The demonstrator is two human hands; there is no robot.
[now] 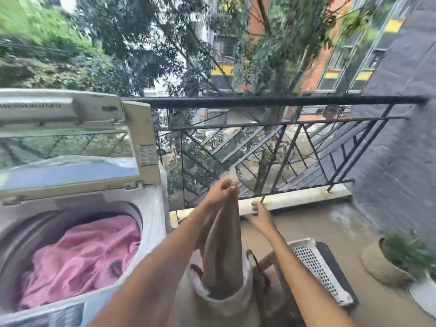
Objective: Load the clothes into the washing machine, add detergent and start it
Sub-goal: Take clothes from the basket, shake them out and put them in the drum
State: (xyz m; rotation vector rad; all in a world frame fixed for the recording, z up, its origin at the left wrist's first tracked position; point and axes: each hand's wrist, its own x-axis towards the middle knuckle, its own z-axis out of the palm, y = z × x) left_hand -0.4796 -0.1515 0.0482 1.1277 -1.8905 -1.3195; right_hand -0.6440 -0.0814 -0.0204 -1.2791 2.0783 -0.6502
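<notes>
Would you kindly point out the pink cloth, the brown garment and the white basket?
pink cloth [80, 258]: head view, middle of the heap in the drum.
brown garment [224, 251]: head view, its hanging middle.
white basket [316, 263]: head view, perforated side.

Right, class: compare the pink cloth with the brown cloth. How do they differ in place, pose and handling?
The pink cloth lies crumpled inside the washing machine drum; the brown cloth hangs stretched upright out of a beige bag. No hand touches the pink cloth, while the left hand grips the brown cloth's top; the right hand is beside it, holding nothing. Both are soft laundry.
</notes>
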